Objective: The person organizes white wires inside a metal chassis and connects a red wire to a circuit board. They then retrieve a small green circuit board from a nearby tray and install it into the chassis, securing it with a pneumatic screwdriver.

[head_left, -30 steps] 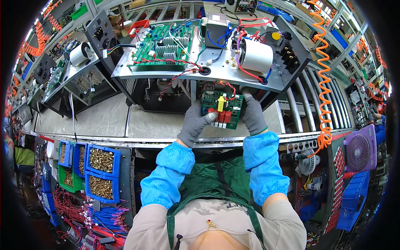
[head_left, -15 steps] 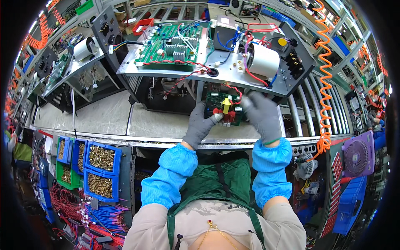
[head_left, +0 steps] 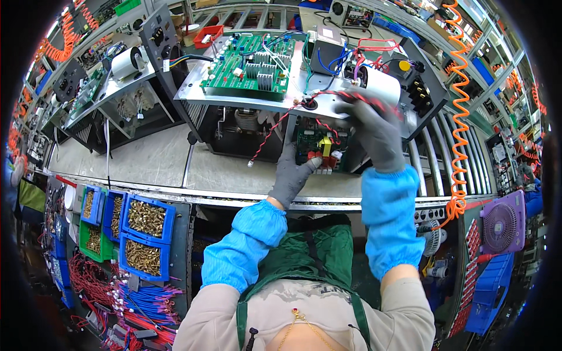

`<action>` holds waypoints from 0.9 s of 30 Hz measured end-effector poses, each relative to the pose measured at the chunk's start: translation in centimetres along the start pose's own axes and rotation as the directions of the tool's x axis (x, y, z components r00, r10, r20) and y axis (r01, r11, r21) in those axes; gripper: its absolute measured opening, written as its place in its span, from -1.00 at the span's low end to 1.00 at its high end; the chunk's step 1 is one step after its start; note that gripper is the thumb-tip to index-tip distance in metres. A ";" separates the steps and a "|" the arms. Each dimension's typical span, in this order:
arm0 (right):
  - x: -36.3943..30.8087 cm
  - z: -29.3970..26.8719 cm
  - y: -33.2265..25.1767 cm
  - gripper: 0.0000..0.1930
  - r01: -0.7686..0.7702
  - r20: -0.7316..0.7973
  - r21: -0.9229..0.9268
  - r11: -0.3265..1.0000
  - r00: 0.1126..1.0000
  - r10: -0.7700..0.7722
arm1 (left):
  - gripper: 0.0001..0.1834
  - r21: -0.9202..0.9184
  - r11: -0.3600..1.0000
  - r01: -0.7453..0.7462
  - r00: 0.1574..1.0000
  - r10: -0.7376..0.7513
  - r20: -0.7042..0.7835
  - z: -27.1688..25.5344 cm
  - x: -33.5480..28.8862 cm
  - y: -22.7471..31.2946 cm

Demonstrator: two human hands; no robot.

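My left hand (head_left: 293, 176), in a grey glove, grips a small green circuit board (head_left: 308, 136) at its left and front edge. The board carries a yellow transformer and red parts, and sits in the lower opening of a metal chassis (head_left: 281, 103). Above it, my right hand (head_left: 376, 131), gloved and blurred, is closed on a red-and-black twisted wire (head_left: 333, 93). That wire runs from a round hole in the chassis's upper plate. A second twisted wire (head_left: 270, 136) hangs down left of the board, a white plug at its end.
On the upper plate lie a large green circuit board (head_left: 249, 64) with heat sinks, and a white cylinder (head_left: 383, 85). Another chassis (head_left: 137, 96) stands left. Blue bins (head_left: 146, 219) of brass fittings are lower left. An orange coiled hose (head_left: 459, 117) hangs right, by metal rollers (head_left: 436, 155).
My right hand has left the small board and risen to the upper plate, taking hold of the twisted wire. That wire no longer lies across the large board. The left hand stays on the small board.
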State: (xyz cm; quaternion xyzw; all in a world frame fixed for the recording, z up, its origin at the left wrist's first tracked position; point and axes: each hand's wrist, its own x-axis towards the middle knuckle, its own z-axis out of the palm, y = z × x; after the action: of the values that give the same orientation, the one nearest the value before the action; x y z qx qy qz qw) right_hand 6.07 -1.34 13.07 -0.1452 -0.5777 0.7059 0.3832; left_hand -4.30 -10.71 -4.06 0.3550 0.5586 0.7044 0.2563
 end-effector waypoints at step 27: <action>-6.1 -10.2 12.7 -0.79 -0.236 -0.231 -0.090 0.968 0.950 0.211 | -0.57 0.603 0.708 -0.366 0.898 0.438 0.031 0.2 0.9 0.8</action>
State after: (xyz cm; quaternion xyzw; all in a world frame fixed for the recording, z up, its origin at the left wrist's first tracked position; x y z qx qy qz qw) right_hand 11.99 1.08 -3.08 -0.3087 -0.5517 0.6897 0.3530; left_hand -4.67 -10.13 -3.11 0.4892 0.6734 0.5510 -0.0604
